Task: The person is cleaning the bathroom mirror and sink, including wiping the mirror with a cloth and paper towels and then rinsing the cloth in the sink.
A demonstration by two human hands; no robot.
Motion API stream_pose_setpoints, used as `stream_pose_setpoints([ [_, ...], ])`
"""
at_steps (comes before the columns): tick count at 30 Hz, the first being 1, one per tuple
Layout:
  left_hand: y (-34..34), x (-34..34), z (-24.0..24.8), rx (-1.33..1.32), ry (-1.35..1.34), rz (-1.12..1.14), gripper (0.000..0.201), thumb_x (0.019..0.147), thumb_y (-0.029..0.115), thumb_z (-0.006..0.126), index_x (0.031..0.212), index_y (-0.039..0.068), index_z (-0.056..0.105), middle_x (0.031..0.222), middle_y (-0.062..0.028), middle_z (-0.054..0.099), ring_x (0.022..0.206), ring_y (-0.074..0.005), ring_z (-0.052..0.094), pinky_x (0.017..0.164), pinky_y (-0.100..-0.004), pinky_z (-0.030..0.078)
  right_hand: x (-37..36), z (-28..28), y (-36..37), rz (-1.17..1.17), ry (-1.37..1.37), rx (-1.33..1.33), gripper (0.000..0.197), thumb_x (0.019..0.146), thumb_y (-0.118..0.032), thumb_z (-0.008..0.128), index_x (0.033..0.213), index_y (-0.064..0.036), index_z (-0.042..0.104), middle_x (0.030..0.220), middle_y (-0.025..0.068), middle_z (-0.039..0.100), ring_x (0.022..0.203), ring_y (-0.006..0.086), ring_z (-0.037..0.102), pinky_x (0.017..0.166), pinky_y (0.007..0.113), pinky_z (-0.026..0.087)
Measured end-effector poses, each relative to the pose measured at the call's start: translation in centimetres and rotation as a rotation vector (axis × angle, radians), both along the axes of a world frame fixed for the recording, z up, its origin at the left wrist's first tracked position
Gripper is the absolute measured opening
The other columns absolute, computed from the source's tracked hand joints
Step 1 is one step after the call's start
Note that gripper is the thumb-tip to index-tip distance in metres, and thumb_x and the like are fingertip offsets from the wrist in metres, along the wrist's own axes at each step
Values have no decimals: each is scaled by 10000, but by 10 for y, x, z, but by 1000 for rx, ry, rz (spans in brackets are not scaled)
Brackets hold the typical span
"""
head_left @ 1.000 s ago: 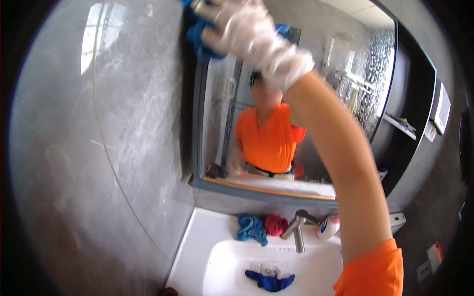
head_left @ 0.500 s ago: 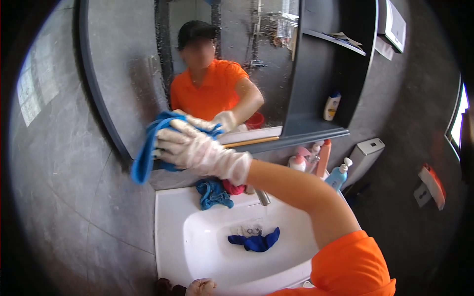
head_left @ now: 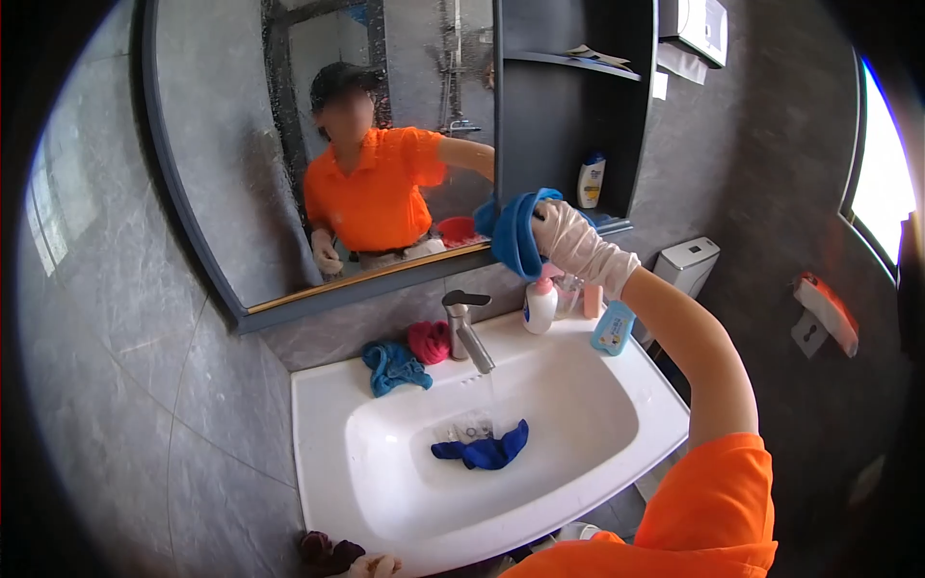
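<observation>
My right hand point(head_left: 567, 231), in a whitish glove, is closed on a bunched blue cloth point(head_left: 520, 239). It presses the cloth at the lower right edge of the mirror point(head_left: 405, 193), where the shelf cabinet begins. Only part of my gloved left hand point(head_left: 374, 566) shows at the bottom edge, its fingers curled beside a dark maroon cloth point(head_left: 326, 556); whether it grips anything is hidden. Below is the white sink point(head_left: 617, 414), with a dark blue cloth point(head_left: 487, 450) lying in the basin. A thin stream seems to run from the metal faucet point(head_left: 467, 328).
A teal cloth point(head_left: 395, 368) and a pink cloth point(head_left: 429, 341) lie left of the faucet. To its right stand a white pump bottle point(head_left: 541, 306) and a light blue bottle point(head_left: 613, 329). The shelf cabinet point(head_left: 568, 116) holds a shampoo bottle point(head_left: 591, 181). A paper dispenser point(head_left: 696, 29) hangs on the wall.
My right hand has carried the blue cloth from the mirror's lower left to its lower right edge. The view has shifted, and the faucet now shows fully. My left hand shows less.
</observation>
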State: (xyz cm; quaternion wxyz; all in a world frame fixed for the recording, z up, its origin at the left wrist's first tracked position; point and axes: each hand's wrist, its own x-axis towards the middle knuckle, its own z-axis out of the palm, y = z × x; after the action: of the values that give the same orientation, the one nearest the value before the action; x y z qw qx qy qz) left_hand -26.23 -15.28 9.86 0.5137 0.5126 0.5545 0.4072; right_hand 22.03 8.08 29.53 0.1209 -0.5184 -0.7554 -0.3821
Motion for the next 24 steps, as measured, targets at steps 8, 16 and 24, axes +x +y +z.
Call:
stream_pose_setpoints([
  [8, -11, 13, 5, -103, -53, -56, 178, 864, 152, 588, 945, -6, 594, 865, -97, 620, 799, -174, 590, 757, -290, 474, -52, -46, -5, 103, 728, -224, 187, 823, -115, 507, 964, -95, 627, 979, 80, 595, 941, 196, 580, 802, 298, 487],
  [16, -21, 48, 26, 8, 125, -26, 174, 862, 145, 583, 906, -23, 598, 809, -96, 622, 747, -169, 582, 716, -285, 475, 54, -39, -28, -356, 56, -154, 153, 692, -117, 618, 840, -117, 660, 915, 70, 619, 915, 246, 597, 734, 358, 498],
  [24, -2, 62, 14, -12, 63, -121, 175, 853, 151, 585, 907, -14, 604, 802, -86, 618, 749, -163, 569, 713, -287, 470, 90, -12, -90, 46, 928, 88, 257, 700, -32, 611, 948, -97, 631, 866, 132, 650, 776, 295, 637, 686, 371, 531],
])
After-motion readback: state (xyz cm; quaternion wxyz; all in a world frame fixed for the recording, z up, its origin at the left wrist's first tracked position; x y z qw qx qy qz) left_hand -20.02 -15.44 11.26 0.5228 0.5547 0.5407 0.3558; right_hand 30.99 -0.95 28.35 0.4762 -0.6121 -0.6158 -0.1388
